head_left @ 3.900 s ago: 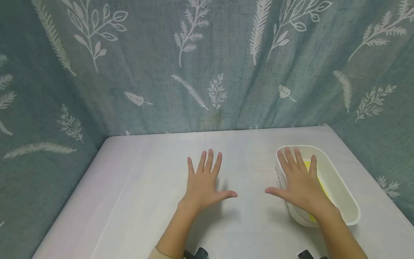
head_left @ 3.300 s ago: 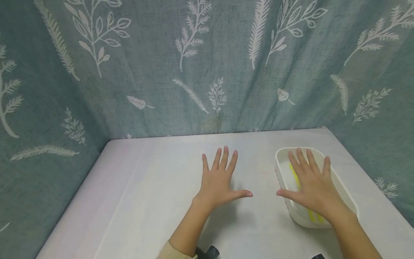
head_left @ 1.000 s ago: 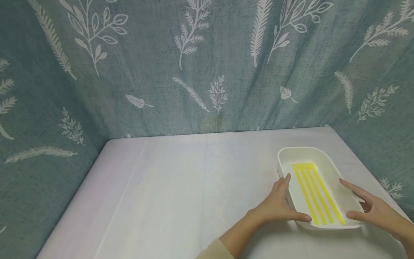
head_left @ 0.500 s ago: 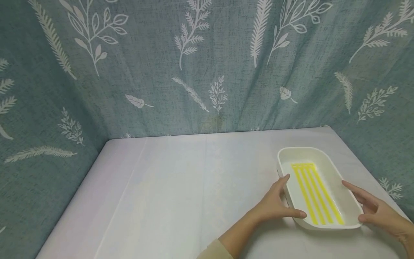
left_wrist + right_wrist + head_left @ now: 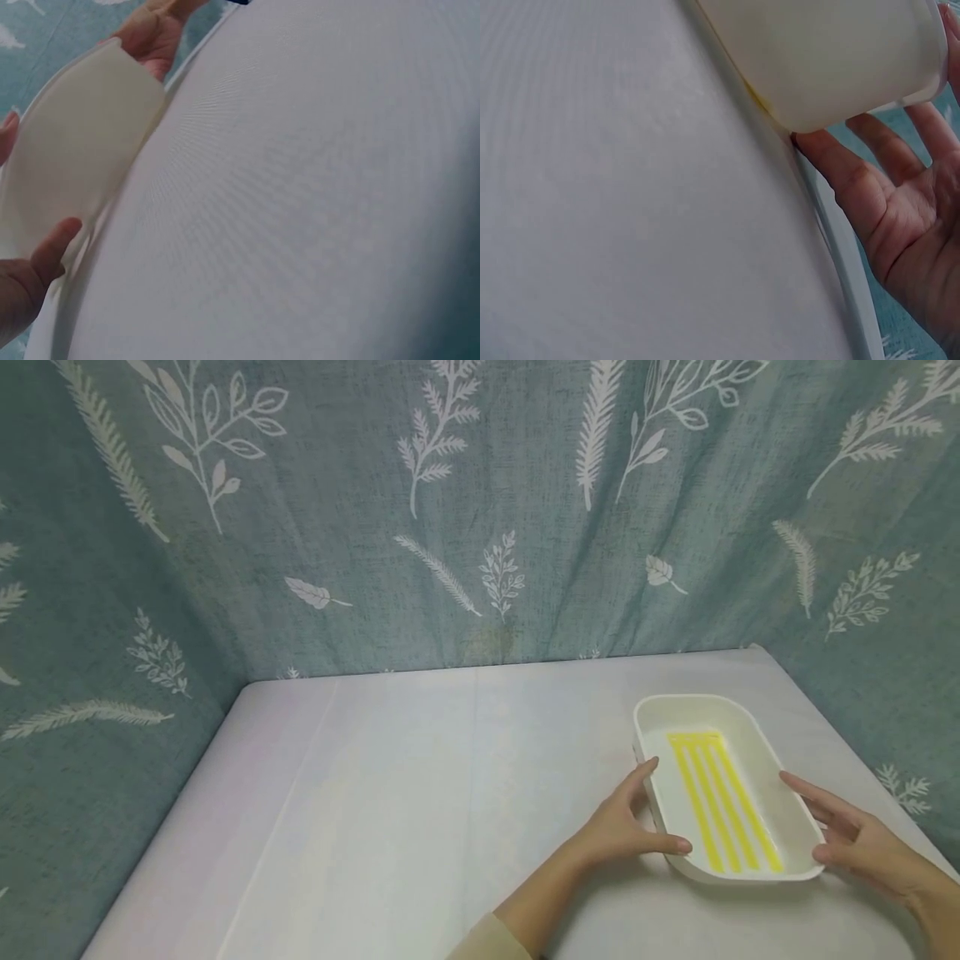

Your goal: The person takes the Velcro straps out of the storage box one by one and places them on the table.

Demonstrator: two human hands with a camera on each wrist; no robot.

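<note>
A white, deep rectangular plastic tray (image 5: 761, 768) with rounded corners stands on the right part of the table. Long yellow strips (image 5: 716, 802), joined at the far end, lie along its floor. My left hand (image 5: 615, 827) holds the tray's left side, a finger at the rim and the thumb at the near left corner. Across from it, my right hand (image 5: 855, 847) grips the right side near the front corner. In the right wrist view, fingers of the right hand (image 5: 900, 210) reach beneath the tray wall (image 5: 832, 60); parts of both hands are hidden behind the tray.
A white cloth covers the table (image 5: 360, 810), which stretches left of the tray. Green-blue curtains (image 5: 525, 460) with white leaf prints stand behind it and on both sides. The table's right edge (image 5: 862, 768) runs close to the tray.
Earlier both hands were spread flat in the air, the right one over the tray. They have since moved to the tray's sides, and the tray has shifted slightly left.
</note>
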